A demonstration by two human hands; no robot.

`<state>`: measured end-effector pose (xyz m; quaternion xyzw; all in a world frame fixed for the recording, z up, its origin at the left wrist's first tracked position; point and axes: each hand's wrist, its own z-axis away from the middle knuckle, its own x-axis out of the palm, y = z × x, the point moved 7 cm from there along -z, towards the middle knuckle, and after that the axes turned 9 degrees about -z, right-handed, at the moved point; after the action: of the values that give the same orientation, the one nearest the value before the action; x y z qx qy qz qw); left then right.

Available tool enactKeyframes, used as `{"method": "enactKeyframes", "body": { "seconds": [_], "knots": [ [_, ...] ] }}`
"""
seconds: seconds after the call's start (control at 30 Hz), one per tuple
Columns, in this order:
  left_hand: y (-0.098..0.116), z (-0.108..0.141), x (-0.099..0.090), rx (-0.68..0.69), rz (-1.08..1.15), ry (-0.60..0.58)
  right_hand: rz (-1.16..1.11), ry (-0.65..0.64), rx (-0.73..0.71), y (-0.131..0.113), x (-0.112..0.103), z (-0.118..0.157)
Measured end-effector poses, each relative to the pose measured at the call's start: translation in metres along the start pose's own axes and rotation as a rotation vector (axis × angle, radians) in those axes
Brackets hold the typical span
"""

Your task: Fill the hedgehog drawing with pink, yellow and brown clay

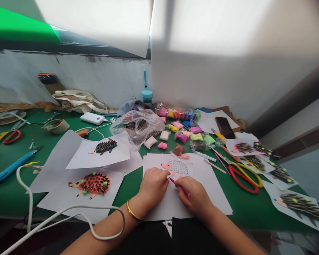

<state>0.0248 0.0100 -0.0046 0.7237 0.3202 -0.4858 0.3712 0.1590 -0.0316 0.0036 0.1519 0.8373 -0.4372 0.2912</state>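
Honestly, the right hand (pixel 193 194) has a slim magenta pointed tool (pixel 172 180) gripped, tip just beside the left hand's (pixel 153 185) curled fingers; can't tell if those hold anything. The blue-dotted, pink-faced hedgehog picture (pixel 178 167) sits just beyond, on white paper (pixel 211 200). A slip could probably dent its pink feet (pixel 180 175). Behind: a clear plastic bag (pixel 157 120) of dark slivers (pixel 136 124), plus a clear tube-shaped pack (pixel 160 105) of colourful lumps (pixel 177 114).

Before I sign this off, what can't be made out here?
Head view: middle of the slim magenta pointed tool, hidden by the right hand.
Head view: anything beneath the left hand, hidden by it.
Head view: where the long looped white cable leads, cut off by the bottom edge.
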Motion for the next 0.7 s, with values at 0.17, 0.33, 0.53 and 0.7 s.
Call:
{"method": "enactKeyframes", "body": {
  "seconds": [0.17, 0.33, 0.53, 0.7],
  "knots": [
    [0.0008, 0.0000, -0.0012, 0.003, 0.001, 0.005, 0.017, -0.020, 0.000, 0.0023, 0.0041, 0.0001],
    [0.0004, 0.0000, -0.0003, 0.004, -0.006, 0.005, 0.038, -0.031, -0.020, 0.0034, 0.0068, 0.0007],
    [0.0009, 0.0008, -0.0012, 0.000, 0.005, 0.005, 0.065, -0.032, -0.038, 0.0018, 0.0066, 0.0009],
    [-0.0007, 0.0010, -0.0029, -0.006, 0.031, 0.008, 0.042, -0.034, -0.028, 0.0014, 0.0055, 0.0021]
  ]
}}
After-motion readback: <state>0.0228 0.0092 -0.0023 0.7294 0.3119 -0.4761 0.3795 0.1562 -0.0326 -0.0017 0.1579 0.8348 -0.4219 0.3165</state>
